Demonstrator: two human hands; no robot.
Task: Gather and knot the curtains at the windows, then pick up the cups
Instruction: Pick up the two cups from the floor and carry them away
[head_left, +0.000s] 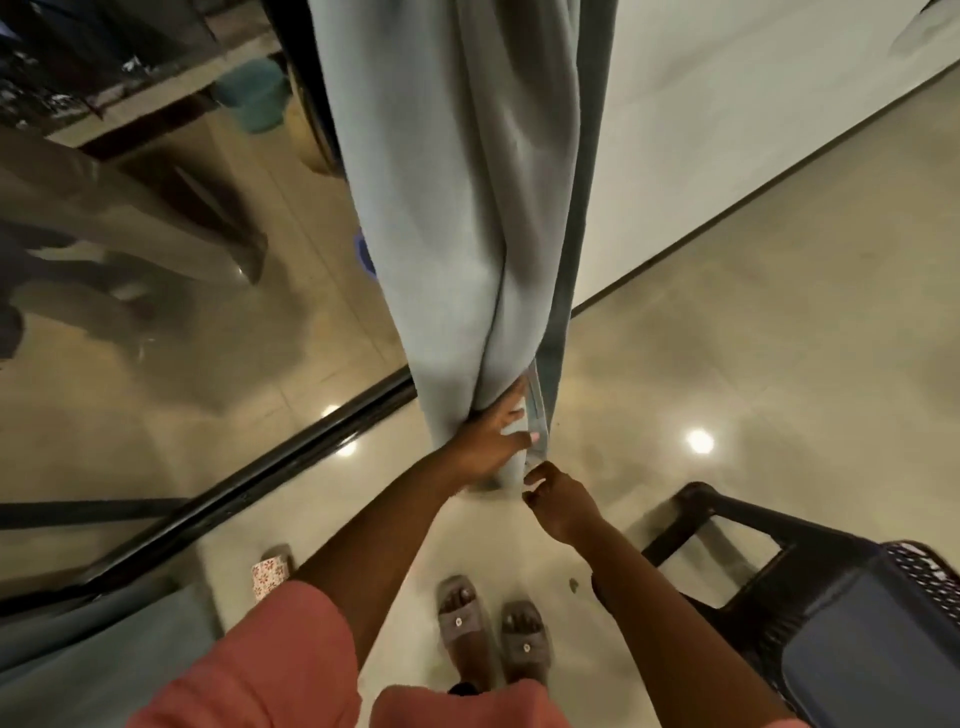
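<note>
Grey curtain (467, 218) top cropped | left hand (491, 441) grips, right hand (558, 499) pinches it

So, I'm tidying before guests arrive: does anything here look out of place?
A floral cup sits on the floor beside the window track, an odd place for a cup. A small dark speck lies near the slippers. The curtain itself looks undamaged.

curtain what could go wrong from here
The right hand pinches only the hem of the curtain; it could slip free. A fold on the right hangs outside the grip of the left hand, so the bundle may stay loose. The chair stands close; an elbow might hit it.
</note>
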